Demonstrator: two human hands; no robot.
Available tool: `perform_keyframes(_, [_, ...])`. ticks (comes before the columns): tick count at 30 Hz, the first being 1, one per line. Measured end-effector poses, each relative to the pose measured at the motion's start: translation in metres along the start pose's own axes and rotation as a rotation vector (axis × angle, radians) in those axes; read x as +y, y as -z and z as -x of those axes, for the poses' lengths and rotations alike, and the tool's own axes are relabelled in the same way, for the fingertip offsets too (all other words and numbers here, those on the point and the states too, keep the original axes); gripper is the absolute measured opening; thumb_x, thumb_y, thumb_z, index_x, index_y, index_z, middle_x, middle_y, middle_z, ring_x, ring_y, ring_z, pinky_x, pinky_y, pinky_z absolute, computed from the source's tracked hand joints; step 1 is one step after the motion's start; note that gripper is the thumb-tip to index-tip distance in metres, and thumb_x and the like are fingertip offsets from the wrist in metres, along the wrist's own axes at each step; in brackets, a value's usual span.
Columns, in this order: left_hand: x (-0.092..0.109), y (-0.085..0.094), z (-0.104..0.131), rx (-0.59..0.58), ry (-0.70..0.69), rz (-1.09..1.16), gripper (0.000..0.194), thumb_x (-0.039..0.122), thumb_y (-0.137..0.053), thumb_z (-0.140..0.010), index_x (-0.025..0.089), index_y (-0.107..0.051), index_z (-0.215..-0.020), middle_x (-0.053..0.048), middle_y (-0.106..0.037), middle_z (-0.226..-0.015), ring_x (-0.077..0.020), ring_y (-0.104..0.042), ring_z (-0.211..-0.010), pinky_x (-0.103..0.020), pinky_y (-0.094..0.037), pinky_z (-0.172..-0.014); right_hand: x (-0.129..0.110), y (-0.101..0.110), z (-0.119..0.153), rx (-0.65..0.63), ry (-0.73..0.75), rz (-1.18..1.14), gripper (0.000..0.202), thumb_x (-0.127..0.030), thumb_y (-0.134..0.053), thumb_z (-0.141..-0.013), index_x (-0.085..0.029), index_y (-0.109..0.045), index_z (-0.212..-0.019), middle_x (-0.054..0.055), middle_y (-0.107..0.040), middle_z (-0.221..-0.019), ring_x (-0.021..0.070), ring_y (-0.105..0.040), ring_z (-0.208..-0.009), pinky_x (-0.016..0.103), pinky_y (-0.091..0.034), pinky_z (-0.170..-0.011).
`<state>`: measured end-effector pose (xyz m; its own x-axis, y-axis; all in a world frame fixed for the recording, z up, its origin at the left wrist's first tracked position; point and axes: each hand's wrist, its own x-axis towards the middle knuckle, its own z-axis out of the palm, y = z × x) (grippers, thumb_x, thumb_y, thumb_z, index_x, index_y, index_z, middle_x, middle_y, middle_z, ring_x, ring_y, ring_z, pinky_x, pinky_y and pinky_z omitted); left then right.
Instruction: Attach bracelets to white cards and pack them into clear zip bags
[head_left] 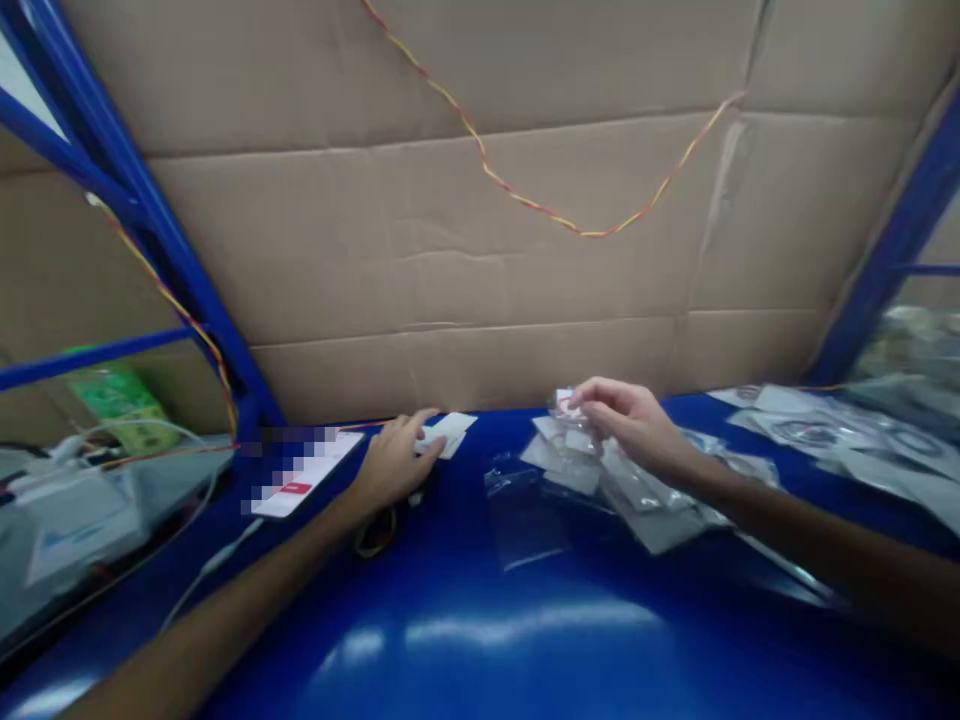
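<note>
On the blue table (480, 620), my left hand (397, 455) rests with its fingers apart on or beside some white paper slips (450, 432). My right hand (622, 415) is pinched on a small clear bag (562, 402) with a white and red label, held above a pile of clear bags with white papers (645, 500). Between my hands lies a flat clear bag (525, 515). A dark coil (375, 532) sits just below my left wrist, partly hidden.
A phone (307, 475) with a white cable lies left of my left hand. More bagged items (847, 430) spread at the right. A cardboard wall (480, 250) stands behind, with blue posts (157, 230) and a twisted wire (592, 234).
</note>
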<state>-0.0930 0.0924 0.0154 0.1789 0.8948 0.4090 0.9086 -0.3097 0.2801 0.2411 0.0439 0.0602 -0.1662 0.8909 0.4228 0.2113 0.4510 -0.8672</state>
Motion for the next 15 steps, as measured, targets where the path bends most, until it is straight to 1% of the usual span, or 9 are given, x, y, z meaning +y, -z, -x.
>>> perform_keyframes(2, [0.002,0.000,0.001,0.016,0.008,-0.002,0.053,0.050,-0.052,-0.094,0.019,-0.064,-0.135,-0.012,-0.071,-0.103,-0.0327,-0.065,-0.102,-0.042,-0.047,-0.091,-0.002,-0.001,0.003,0.078,0.149,0.074,0.017,-0.034,-0.063,-0.092,-0.019,-0.072,-0.093,0.004,-0.070,-0.082,0.0170,-0.061,-0.066,0.029,-0.049,-0.060])
perform_keyframes(4, [0.005,0.001,0.001,0.053,0.000,0.018,0.050,0.051,-0.051,-0.095,0.020,-0.066,-0.131,-0.011,-0.069,-0.103,-0.0307,-0.064,-0.101,-0.041,-0.047,-0.091,-0.004,-0.002,0.008,0.084,0.339,0.191,0.015,-0.030,-0.064,-0.094,-0.021,-0.075,-0.098,0.006,-0.073,-0.094,0.0209,-0.067,-0.083,0.032,-0.052,-0.071])
perform_keyframes(5, [0.007,0.001,0.002,0.074,-0.013,0.028,0.048,0.051,-0.051,-0.096,0.020,-0.067,-0.128,-0.010,-0.069,-0.102,-0.0299,-0.064,-0.099,-0.040,-0.047,-0.089,-0.005,-0.004,0.011,0.043,0.442,0.254,0.014,-0.027,-0.064,-0.095,-0.022,-0.076,-0.100,0.007,-0.073,-0.097,0.0217,-0.068,-0.088,0.033,-0.053,-0.076])
perform_keyframes(6, [0.008,0.002,0.002,0.095,-0.028,0.039,0.047,0.051,-0.050,-0.096,0.019,-0.067,-0.125,-0.010,-0.068,-0.101,-0.0291,-0.063,-0.097,-0.040,-0.047,-0.088,-0.006,-0.005,0.015,-0.032,0.540,0.318,0.015,-0.024,-0.063,-0.095,-0.023,-0.077,-0.102,0.007,-0.074,-0.098,0.0217,-0.068,-0.090,0.033,-0.053,-0.079])
perform_keyframes(8, [0.012,0.003,0.004,0.128,-0.058,0.052,0.043,0.050,-0.050,-0.097,0.020,-0.068,-0.122,-0.009,-0.067,-0.099,-0.0278,-0.063,-0.095,-0.039,-0.048,-0.085,-0.010,-0.010,0.025,-0.229,0.680,0.445,0.020,-0.024,-0.065,-0.095,-0.024,-0.078,-0.110,0.007,-0.074,-0.100,0.0210,-0.069,-0.089,0.034,-0.053,-0.081])
perform_keyframes(10, [0.017,0.004,0.006,0.147,-0.088,0.064,0.039,0.048,-0.050,-0.098,0.020,-0.069,-0.119,-0.008,-0.067,-0.098,-0.0270,-0.062,-0.094,-0.039,-0.047,-0.085,-0.014,-0.014,0.033,-0.415,0.693,0.575,0.031,-0.034,-0.071,-0.092,-0.025,-0.075,-0.122,0.009,-0.074,-0.104,0.0226,-0.069,-0.091,0.035,-0.054,-0.081])
perform_keyframes(12, [0.023,0.006,0.009,0.154,-0.114,0.091,0.038,0.048,-0.051,-0.099,0.021,-0.069,-0.118,-0.007,-0.067,-0.098,-0.0265,-0.062,-0.094,-0.039,-0.047,-0.085,-0.017,-0.016,0.036,-0.509,0.628,0.676,0.046,-0.045,-0.071,-0.092,-0.024,-0.070,-0.132,0.011,-0.073,-0.111,0.0260,-0.069,-0.096,0.038,-0.055,-0.084])
perform_keyframes(14, [0.030,0.007,0.014,0.137,-0.150,0.141,0.036,0.046,-0.052,-0.099,0.021,-0.069,-0.117,-0.007,-0.068,-0.098,-0.0259,-0.062,-0.094,-0.039,-0.047,-0.086,-0.014,-0.014,0.031,-0.481,0.565,0.741,0.042,-0.045,-0.063,-0.098,-0.023,-0.069,-0.133,0.012,-0.073,-0.117,0.0274,-0.069,-0.102,0.040,-0.055,-0.089])
perform_keyframes(15, [0.034,0.008,0.016,0.116,-0.175,0.169,0.033,0.045,-0.052,-0.100,0.021,-0.070,-0.115,-0.007,-0.068,-0.099,-0.0253,-0.063,-0.094,-0.038,-0.048,-0.086,-0.010,-0.010,0.026,-0.437,0.536,0.775,0.036,-0.040,-0.056,-0.103,-0.022,-0.070,-0.130,0.013,-0.073,-0.119,0.0271,-0.069,-0.104,0.041,-0.054,-0.092])
